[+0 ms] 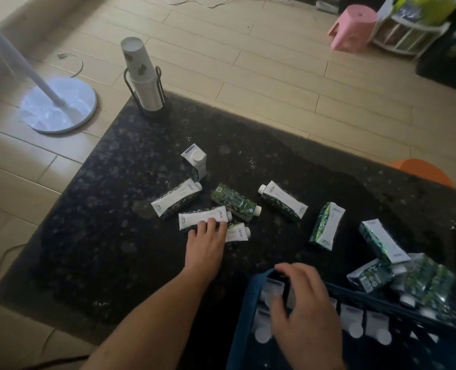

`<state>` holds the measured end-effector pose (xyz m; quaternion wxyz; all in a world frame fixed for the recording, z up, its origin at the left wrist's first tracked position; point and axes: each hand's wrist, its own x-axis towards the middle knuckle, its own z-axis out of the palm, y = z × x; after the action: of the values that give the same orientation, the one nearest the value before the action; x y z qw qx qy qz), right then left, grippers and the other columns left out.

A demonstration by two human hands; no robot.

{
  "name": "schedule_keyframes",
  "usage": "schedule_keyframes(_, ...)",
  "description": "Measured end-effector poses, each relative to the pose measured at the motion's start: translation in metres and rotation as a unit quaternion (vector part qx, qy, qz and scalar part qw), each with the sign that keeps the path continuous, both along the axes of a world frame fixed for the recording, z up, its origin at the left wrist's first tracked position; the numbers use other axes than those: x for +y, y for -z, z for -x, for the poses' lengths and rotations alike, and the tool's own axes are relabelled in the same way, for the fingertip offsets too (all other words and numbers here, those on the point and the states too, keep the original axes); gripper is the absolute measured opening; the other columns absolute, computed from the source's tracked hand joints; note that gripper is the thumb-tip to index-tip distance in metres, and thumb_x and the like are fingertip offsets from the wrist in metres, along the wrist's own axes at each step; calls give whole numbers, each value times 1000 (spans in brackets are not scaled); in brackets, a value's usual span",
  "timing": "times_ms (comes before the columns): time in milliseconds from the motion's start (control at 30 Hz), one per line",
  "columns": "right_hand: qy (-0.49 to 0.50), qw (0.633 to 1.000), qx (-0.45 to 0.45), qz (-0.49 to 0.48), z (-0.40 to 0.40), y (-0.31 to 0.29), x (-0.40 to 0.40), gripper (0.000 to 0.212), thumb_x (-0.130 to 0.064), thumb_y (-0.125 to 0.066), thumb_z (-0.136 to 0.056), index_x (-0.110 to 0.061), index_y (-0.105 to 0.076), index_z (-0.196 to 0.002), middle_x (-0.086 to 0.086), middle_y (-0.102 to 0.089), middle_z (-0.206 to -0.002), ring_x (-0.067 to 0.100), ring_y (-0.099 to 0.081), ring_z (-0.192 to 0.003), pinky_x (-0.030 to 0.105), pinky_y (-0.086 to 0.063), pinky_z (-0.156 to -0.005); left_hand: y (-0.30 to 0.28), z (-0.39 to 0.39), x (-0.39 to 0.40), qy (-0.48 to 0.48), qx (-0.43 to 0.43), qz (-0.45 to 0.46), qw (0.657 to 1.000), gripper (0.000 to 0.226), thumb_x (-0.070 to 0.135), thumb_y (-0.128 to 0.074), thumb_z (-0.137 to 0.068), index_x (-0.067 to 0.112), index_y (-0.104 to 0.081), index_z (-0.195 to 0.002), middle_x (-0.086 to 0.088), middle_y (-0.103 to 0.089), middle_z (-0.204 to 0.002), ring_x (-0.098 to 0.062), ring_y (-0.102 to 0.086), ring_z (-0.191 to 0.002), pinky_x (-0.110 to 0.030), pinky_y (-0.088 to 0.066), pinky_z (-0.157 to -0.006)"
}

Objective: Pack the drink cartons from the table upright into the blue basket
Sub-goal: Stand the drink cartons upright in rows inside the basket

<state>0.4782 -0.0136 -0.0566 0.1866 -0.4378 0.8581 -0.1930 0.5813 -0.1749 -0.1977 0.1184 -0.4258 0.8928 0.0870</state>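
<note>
Several green-and-white drink cartons lie on the black stone table (109, 214); one carton (194, 161) stands upright at the back. My left hand (206, 243) reaches forward, and its fingertips rest on a lying white-faced carton (194, 217), with a smaller carton (238, 233) just to the right. The blue basket (244, 305) sits at the near right with upright cartons (351, 320) in rows, caps showing. My right hand (303, 305) arches over the basket's far left corner, thumb and fingers curled around an upright carton (273, 287). More cartons (369, 276) are heaped by the basket's far rim.
A wire holder with a stack of paper cups (142, 76) stands at the table's far corner. On the floor are a fan base (58, 105) at left, a pink stool (352, 26) at back right and an orange object (422, 170) beyond the table's right edge.
</note>
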Motion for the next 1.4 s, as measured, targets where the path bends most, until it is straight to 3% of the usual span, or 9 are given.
schedule_keyframes(267, -6, 999, -41, 31, 14, -13, 6, 28, -17, -61, -84, -33, -58, -107, -20, -47, -111, 5, -52, -99, 16, -46, -74, -16, -34, -10, -139, 140, -176, 964, 53, 31, -78, -72, 28, -62, -122, 5, -65, -110, -14, -60, -99, -31, -53, -80)
schedule_keyframes(367, 27, 996, -55, 67, 16, -19, 11, 28, -15, -62, -84, -31, -58, -106, -18, -48, -108, 8, -54, -95, 27, -52, -78, -34, -60, -7, -313, 230, -384, 837, 44, 28, -89, -61, 29, -75, -102, 2, -75, -90, -8, -69, -76, -28, -57, -74)
schedule_keyframes(467, 10, 992, -81, 98, 14, -29, 10, 35, -22, -64, -82, -35, -55, -113, -21, -47, -109, 1, -51, -90, 28, -52, -80, -60, -86, 1, -331, 354, -573, 661, 68, 35, -94, -50, 24, -73, -113, -14, -71, -113, -29, -70, -97, -44, -56, -86)
schedule_keyframes(633, -79, 929, -361, 36, 9, -56, 12, 95, -33, -82, -69, -63, -20, -135, -24, -43, -130, 10, -58, -95, 34, -55, -81, -142, -70, 3, -62, 391, -720, 569, 56, -2, -67, -72, -8, -56, -127, -32, -59, -124, -39, -62, -108, -43, -53, -90)
schedule_keyframes(833, -62, 902, -378, 201, 15, -87, 56, 73, -27, -83, -65, -41, -44, -125, -14, -59, -123, 11, -60, -113, 26, -52, -89, -201, -18, 18, 130, 285, -664, 679, 48, -8, -72, -75, -5, -62, -122, -19, -63, -122, -38, -61, -110, -50, -48, -97)
schedule_keyframes(933, -30, 934, -285, 215, 27, -81, 83, 52, -39, -81, -66, -38, -53, -110, -15, -59, -117, 8, -60, -107, 18, -50, -85, -202, 1, 37, 72, 306, -588, 745, 41, 6, -73, -83, 15, -66, -122, -3, -70, -114, -14, -68, -97, -33, -55, -85)
schedule_keyframes(1100, 0, 987, -102, 121, 36, -26, 126, 52, -52, -74, -68, -34, -52, -112, -16, -45, -116, -2, -50, -103, 4, -42, -86, -162, 22, 67, -37, 259, -271, 926, 54, 36, -59, -93, 32, -39, -143, 8, -38, -145, -15, -40, -131, -41, -37, -111)
schedule_keyframes(1233, -33, 999, -28, -13, 18, 29, 130, 58, -37, -79, -68, -37, -45, -116, -15, -42, -120, 15, -62, -80, 29, -57, -59, -127, 24, 95, -87, 286, -326, 897, 39, 25, -45, -101, 26, -43, -140, 6, -40, -143, -5, -40, -121, -22, -34, -99)
schedule_keyframes(1400, -21, 998, -31, -56, 0, 79, 111, 63, -5, -74, -66, -29, -49, -119, -2, -44, -126, 26, -64, -80, 33, -52, -53, -103, 23, 109, -238, 403, -406, 785, 29, 25, -35, -105, 37, -59, -118, 7, -63, -117, -10, -59, -110, -40, -49, -98)
